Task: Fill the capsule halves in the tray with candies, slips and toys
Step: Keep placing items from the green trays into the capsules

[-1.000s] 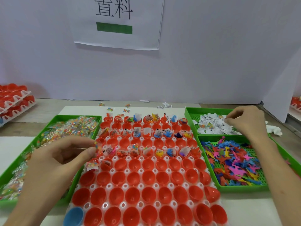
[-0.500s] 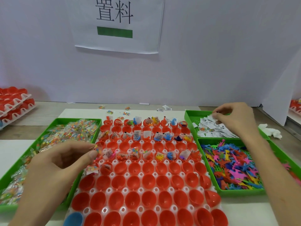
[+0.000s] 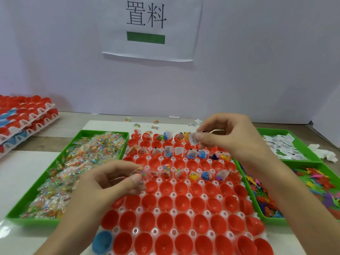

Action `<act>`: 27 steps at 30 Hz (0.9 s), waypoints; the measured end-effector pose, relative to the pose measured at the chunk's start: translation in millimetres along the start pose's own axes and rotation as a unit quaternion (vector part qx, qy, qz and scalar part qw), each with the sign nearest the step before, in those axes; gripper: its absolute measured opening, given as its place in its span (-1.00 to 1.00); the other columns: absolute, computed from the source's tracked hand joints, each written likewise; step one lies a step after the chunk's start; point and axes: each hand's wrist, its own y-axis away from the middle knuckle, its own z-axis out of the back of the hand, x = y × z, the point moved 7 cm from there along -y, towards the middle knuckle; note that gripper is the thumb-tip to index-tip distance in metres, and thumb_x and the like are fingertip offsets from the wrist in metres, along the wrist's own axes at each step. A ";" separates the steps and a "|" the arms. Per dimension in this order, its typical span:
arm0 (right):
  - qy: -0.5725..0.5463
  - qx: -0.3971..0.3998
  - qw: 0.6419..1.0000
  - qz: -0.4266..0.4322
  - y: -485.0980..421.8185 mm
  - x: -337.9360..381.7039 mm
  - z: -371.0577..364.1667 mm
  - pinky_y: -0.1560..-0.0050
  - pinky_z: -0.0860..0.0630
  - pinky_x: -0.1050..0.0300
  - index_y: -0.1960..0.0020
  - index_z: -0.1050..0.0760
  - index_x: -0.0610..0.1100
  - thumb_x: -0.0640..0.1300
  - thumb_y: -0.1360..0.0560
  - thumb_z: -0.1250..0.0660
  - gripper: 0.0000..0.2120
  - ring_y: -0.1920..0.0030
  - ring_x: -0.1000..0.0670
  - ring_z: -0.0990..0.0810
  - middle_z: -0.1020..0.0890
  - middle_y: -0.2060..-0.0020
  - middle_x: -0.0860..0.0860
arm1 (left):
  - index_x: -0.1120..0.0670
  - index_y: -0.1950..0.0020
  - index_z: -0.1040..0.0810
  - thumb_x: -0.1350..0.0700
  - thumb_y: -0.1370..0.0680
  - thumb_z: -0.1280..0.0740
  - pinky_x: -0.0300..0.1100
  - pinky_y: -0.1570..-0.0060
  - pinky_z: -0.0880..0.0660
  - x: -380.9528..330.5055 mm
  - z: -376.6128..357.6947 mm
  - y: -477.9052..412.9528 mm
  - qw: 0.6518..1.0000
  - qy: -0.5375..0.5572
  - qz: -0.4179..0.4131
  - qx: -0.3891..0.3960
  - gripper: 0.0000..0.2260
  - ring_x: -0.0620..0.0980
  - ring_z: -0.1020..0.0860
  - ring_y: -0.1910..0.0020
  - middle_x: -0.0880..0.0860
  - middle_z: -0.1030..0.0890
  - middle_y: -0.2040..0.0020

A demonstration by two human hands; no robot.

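Head view: L hand (image 3: 110,183) over the left side of the white plastic tray (image 3: 173,195) w/ rows of red capsule halves (image 3: 182,221), thumb + fingers pinching a clear candy packet w/ coloured bits (image 3: 142,172) at the left end of the nearest filled row. R hand (image 3: 230,138) over the tray's far right part, pinching a small white printed paper slip (image 3: 193,139). Far rows hold slips, toys, candy. One blue capsule half (image 3: 102,242) at near-left corner. Green plastic tray (image 3: 31,220) of candy packets (image 3: 82,162) just left; green tray (image 3: 272,130) of white slips (image 3: 283,148) + green tray (image 3: 272,222) of coloured plastic toys (image 3: 263,201) right. All on the desk (image 3: 55,140).
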 end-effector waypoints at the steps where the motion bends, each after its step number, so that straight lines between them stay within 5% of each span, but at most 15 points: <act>1: -0.005 0.016 1.000 0.014 4.1 7.5 -9.0 0.22 -0.58 0.30 0.17 -0.67 -0.04 -0.10 -0.39 -0.57 -0.91 0.26 0.00 -0.73 -0.73 0.24 0.00 | 0.07 0.10 -0.74 0.08 -0.26 -0.53 -0.21 0.26 -0.64 0.7 -1.7 1.2 1.000 0.013 0.010 0.003 -0.77 0.16 -0.72 0.24 0.20 -0.71 0.22; 7: -0.072 0.127 0.989 0.016 27.0 21.0 -63.6 0.19 -0.62 0.19 0.20 -0.67 -0.05 -0.14 -0.36 -0.61 -0.88 0.27 -0.05 -0.71 -0.73 0.26 -0.06 | 0.05 0.05 -0.75 0.09 -0.27 -0.62 -0.19 0.22 -0.64 0.4 -8.8 5.1 0.997 0.053 0.047 0.020 -0.72 0.18 -0.73 0.18 0.20 -0.72 0.16; 14: -0.002 0.114 0.993 0.011 36.2 13.2 -85.7 0.20 -0.64 0.15 0.20 -0.66 -0.06 -0.09 -0.40 -0.59 -0.88 0.27 0.03 -0.69 -0.72 0.27 0.02 | 0.02 -0.04 -0.75 -0.19 -0.21 -0.64 -0.18 0.14 -0.65 -8.5 -15.5 8.6 0.995 0.061 0.036 0.069 -0.51 0.13 -0.73 0.06 0.16 -0.73 0.03; 20: -0.006 0.090 0.996 0.001 37.3 11.4 -84.8 0.10 -0.66 0.11 0.06 -0.66 0.05 -0.09 -0.39 -0.59 -0.82 0.20 0.05 -0.70 -0.71 0.20 0.08 | 0.00 -0.07 -0.74 -0.05 -0.34 -0.51 -0.22 0.10 -0.63 -13.0 -18.5 10.5 0.994 0.055 0.023 0.089 -0.67 0.08 -0.72 0.05 0.13 -0.73 -0.01; 27: -0.035 0.101 0.994 0.030 40.6 18.6 -88.6 0.12 -0.66 0.05 0.12 -0.65 -0.12 -0.19 -0.43 -0.56 -0.90 0.21 0.01 -0.70 -0.71 0.25 -0.01 | 0.08 0.08 -0.76 0.06 -0.21 -0.66 -0.30 0.23 -0.59 -5.9 -19.0 9.2 0.997 0.048 0.034 0.048 -0.68 0.03 -0.72 0.21 0.17 -0.72 0.19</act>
